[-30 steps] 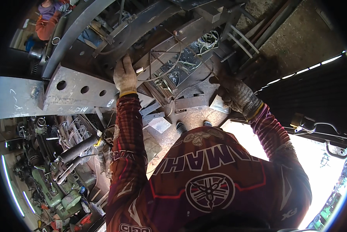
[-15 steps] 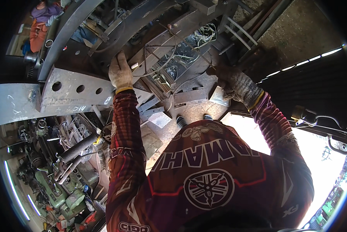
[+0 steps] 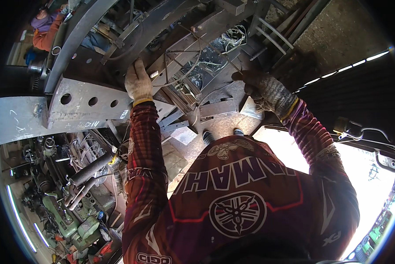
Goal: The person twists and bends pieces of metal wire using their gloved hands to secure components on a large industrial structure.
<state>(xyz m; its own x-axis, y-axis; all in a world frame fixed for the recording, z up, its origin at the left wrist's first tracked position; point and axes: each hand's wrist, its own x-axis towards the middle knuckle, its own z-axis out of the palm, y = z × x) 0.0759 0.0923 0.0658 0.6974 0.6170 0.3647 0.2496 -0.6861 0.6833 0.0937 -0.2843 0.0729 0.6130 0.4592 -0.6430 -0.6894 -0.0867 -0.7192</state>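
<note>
My left hand [image 3: 138,83], in a pale knit glove, lies on dark steel at the end of a plate with round holes [image 3: 79,100]. Its fingers stretch forward, nearly flat. Beside the thumb is a short white stick [image 3: 154,74]; I cannot tell whether the thumb touches it. To the right, my right hand [image 3: 268,91], in a dark grey glove, is closed at the lower end of a thin metal rod [image 3: 218,52]. That rod slants up and left over the steel parts. Between my hands a bent wire frame [image 3: 166,66] stands by a curved cable [image 3: 189,72].
Thin bars [image 3: 180,94] lie bundled near tangled pale wire [image 3: 235,37]. A steel channel [image 3: 219,108] rests on the floor by my feet. Large curved steel [image 3: 80,37] rises at the left, with a green machine [image 3: 58,215] below. Another person [image 3: 47,28] is at the upper left.
My right hand has shifted slightly left and up, at the rod's end. My left hand stays nearly in place. At the upper left, the other person's arm has moved up.
</note>
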